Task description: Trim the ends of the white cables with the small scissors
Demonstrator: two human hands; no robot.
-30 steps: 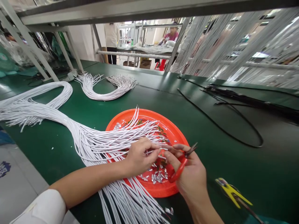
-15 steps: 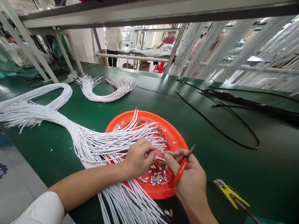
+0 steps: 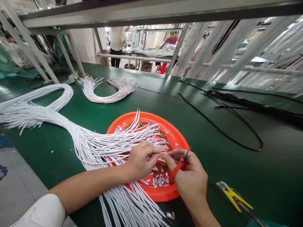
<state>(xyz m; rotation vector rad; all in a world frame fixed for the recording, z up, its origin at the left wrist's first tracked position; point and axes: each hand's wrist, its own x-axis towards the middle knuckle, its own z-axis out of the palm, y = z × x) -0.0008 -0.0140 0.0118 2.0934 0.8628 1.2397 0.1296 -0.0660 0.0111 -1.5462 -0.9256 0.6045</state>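
Observation:
My left hand [image 3: 141,159] is closed, its thumb and forefinger pinching the end part of a white cable over the red tray [image 3: 175,130]. Facing it, my right hand [image 3: 189,171] has thumb and fingertips at the same cable tip. Across that palm lie red-handled pliers [image 3: 176,171], dark jaws pointing up and away; the fingers partly cover them. A thick bundle of white cables [image 3: 94,138] runs from the left, its ends fanned over the tray. Bits of silver foil [image 3: 159,180] are scattered in the tray below my hands. What sits between the fingertips is too small to make out.
Another bundle of white cables [image 3: 104,97] lies curled farther back on the green table [image 3: 153,101]. Black cables [image 3: 246,102] lie at the right, near a yellow-handled tool [image 3: 233,195]. A metal shelf frame [image 3: 142,15] crosses above. People are in the background.
My right hand has turned and moved slightly left, closer to my left fingertips. The pliers have tilted with it, their jaws now shifted left. My left hand stays nearly still.

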